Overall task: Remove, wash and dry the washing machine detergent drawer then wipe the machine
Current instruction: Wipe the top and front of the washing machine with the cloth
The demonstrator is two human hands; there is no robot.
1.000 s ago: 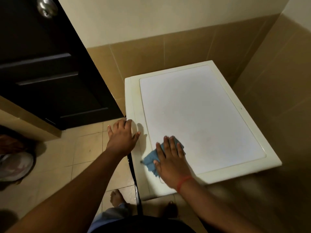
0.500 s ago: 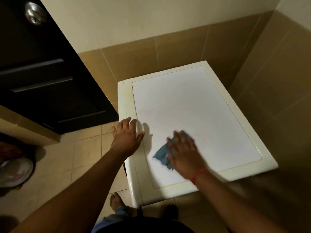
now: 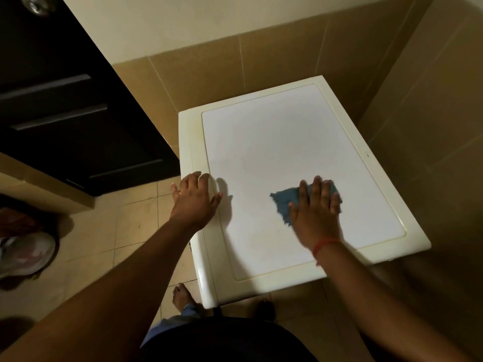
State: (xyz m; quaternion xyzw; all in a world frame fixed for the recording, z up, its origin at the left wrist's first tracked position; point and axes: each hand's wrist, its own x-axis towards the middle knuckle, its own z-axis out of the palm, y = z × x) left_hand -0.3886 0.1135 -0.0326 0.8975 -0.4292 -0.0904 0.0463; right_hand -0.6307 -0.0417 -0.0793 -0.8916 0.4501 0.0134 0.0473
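Foot: I see one bare foot (image 3: 181, 296) on the tan floor tiles (image 3: 130, 223), just beside the near corner of the washing machine (image 3: 261, 286).
Left hand: my left hand (image 3: 194, 199) rests on the machine's left rim, fingers straight and spread, thumb out toward the white top panel (image 3: 274, 142); it holds nothing.
Right hand: my right hand (image 3: 316, 215) lies flat with straight fingers, palm pressing the blue cloth (image 3: 283, 201) onto the panel; nothing is curled round the cloth. A red band (image 3: 325, 244) circles that wrist.
Cloth: crumpled, on the near right part of the panel, poking out to the left of the palm and past the fingertips.
Machine: cream body, top seen from above, set in the corner between two tiled walls (image 3: 235, 64).
Detergent drawer: I cannot see it from this view.
Far left: a dark panelled door (image 3: 65, 113) with a metal knob (image 3: 39, 3) at the top edge.
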